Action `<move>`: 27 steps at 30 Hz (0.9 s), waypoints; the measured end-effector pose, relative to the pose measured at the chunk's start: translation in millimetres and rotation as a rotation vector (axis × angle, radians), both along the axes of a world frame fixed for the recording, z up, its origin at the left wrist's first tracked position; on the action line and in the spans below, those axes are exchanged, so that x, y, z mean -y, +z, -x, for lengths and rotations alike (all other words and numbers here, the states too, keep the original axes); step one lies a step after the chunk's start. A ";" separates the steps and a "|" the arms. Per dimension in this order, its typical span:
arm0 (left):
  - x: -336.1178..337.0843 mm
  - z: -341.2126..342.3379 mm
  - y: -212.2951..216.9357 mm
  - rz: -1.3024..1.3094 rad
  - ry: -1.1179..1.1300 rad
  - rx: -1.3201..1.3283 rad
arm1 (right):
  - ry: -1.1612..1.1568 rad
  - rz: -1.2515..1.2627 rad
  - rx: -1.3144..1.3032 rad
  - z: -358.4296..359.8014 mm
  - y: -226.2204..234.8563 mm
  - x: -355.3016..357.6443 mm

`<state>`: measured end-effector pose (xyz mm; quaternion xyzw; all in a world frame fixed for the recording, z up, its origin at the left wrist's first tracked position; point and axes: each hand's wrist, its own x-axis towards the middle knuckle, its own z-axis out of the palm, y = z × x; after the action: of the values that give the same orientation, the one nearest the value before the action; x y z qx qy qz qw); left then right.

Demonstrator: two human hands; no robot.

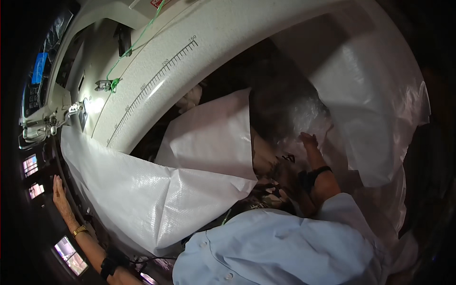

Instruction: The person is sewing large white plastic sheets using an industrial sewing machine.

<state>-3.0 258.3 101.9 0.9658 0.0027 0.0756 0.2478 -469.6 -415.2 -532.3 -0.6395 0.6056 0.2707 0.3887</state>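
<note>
My left hand (61, 195) is at the far left, beside the sewing machine head, with its fingers stretched out and nothing in them. A white woven plastic sheet (142, 194) lies just to its right, running from under the needle area toward my body, folded and creased. At the right, my right hand (309, 139) is small and dim in shadow. Its fingers look loosely spread near a shiny crumpled plastic sheet (308, 114), and I see nothing held in it. Another part of the white sheet (209, 133) stands up between my hands, under the machine arm.
The long pale sewing machine arm (161, 71) with a ruler scale crosses above the sheet. Green thread (142, 35) runs down to a thread guide. A lit lamp (95, 105) shines by the needle area. More white sheeting (370, 123) hangs at the right.
</note>
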 end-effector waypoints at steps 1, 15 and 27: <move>-2.5 3.2 2.9 -0.058 0.005 0.014 | 0.146 -0.071 0.093 10.3 -13.2 14.7; -52.3 79.4 32.1 -0.343 0.008 0.000 | 0.005 -0.119 0.221 -6.5 -66.8 14.0; -52.5 127.0 41.0 -0.303 0.123 -0.023 | -0.125 0.218 0.058 -21.6 -17.6 24.4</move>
<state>-130.1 310.8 142.9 0.9910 0.0534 0.0790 0.0942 -448.1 -439.6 -549.9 -0.6467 0.6584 0.1599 0.3504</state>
